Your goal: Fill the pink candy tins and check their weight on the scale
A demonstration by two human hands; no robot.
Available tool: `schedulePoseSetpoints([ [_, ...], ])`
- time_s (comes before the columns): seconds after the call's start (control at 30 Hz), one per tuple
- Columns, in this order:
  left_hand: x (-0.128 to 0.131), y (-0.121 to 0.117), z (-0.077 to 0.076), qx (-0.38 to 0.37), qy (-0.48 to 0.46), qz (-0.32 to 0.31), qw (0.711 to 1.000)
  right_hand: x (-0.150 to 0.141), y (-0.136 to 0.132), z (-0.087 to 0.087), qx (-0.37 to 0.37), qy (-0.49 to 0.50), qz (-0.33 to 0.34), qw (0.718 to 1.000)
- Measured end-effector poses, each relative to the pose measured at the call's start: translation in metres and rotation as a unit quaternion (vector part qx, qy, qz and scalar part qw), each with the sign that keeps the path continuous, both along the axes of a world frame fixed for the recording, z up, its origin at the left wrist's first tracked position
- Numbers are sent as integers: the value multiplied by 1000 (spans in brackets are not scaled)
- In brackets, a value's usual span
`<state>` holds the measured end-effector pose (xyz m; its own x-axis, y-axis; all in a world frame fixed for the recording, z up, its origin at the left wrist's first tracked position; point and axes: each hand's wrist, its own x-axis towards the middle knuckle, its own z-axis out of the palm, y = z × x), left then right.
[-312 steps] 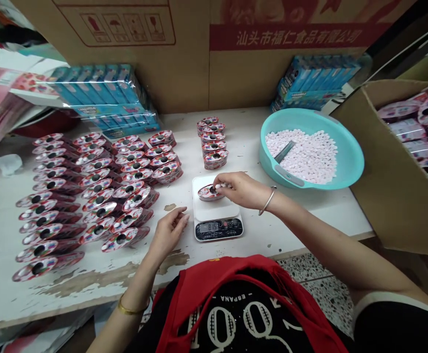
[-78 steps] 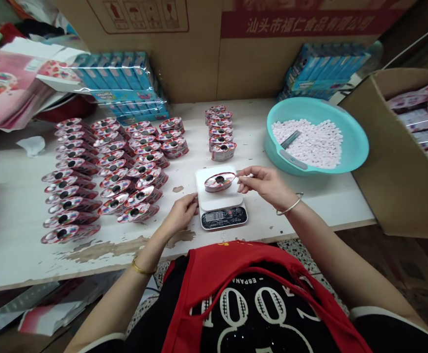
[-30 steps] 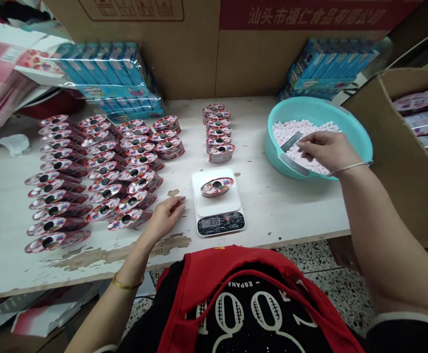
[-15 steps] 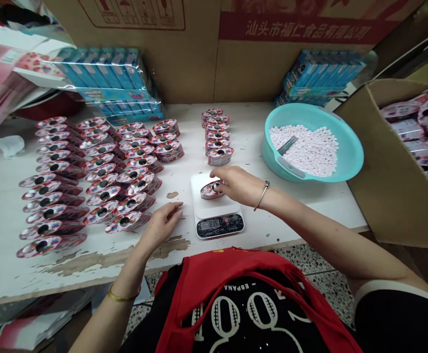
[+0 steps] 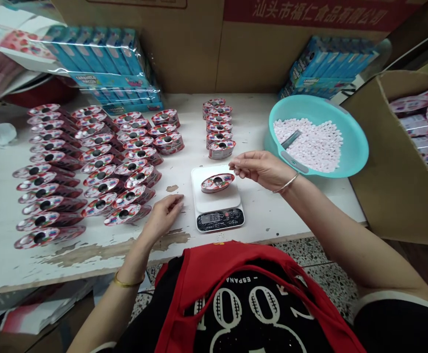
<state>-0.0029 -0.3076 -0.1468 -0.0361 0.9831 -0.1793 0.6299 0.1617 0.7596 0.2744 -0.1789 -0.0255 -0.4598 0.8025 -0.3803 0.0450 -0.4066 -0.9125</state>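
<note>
An oval pink tin (image 5: 217, 183) with a round hole in its lid lies on a small white digital scale (image 5: 218, 205) near the table's front edge. My right hand (image 5: 260, 168) hovers just right of the tin, fingers pinched together; what they hold is too small to make out. My left hand (image 5: 164, 214) rests on the table left of the scale, fingers loosely curled and holding nothing. A teal basin (image 5: 353, 147) of small pale pink candies, with a metal scoop (image 5: 290, 139) in it, stands to the right.
Rows of the same oval tins (image 5: 88, 166) cover the table's left half, and a short row (image 5: 218, 128) lies behind the scale. Blue shrink-wrapped packs (image 5: 107, 59) lean against cardboard at the back. An open carton (image 5: 401, 162) of tins stands at the right.
My right hand went to the basin, came back over the tin on the scale, and has now drawn off slightly to the tin's right. The left hand stayed put.
</note>
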Motion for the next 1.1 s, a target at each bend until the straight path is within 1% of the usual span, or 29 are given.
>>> schedulePoseSetpoints([
  [0.07,0,0,-2,-4,-6,0,1000,-1,-4,1,32,-37,9,999],
  [0.13,-1,0,-3,-8,-8,-2,1000,-6,-10,2,93,-91,37,991],
  [0.17,-1,0,-3,-9,-7,-2,1000,-10,-12,3,134,-122,56,982],
  [0.2,-1,0,-3,-9,-7,0,1000,-14,-15,3,178,-154,76,969],
  [0.27,-1,0,-2,-7,-3,1,1000,-22,-19,4,266,-220,116,931],
  [0.33,-1,0,-2,-5,3,0,1000,-28,-21,4,330,-271,148,892],
  [0.4,-1,-1,-2,-5,5,0,1000,-30,-22,6,362,-296,168,868],
  [0.47,-1,-1,-2,-8,3,2,1000,-30,-22,8,374,-298,175,861],
  [0.6,-1,-1,-4,-13,-17,4,1000,-26,-21,10,376,-285,158,867],
  [0.7,-1,0,-5,-14,-33,7,999,-25,-21,7,358,-268,134,884],
  [0.87,-2,2,-6,-24,-47,14,999,-25,-20,1,317,-214,116,917],
  [0.97,-2,4,-5,-38,-53,16,998,-18,-19,3,288,-166,65,941],
  [1.1,-1,4,-2,-36,-52,20,998,5,-18,2,194,-96,-23,976],
])
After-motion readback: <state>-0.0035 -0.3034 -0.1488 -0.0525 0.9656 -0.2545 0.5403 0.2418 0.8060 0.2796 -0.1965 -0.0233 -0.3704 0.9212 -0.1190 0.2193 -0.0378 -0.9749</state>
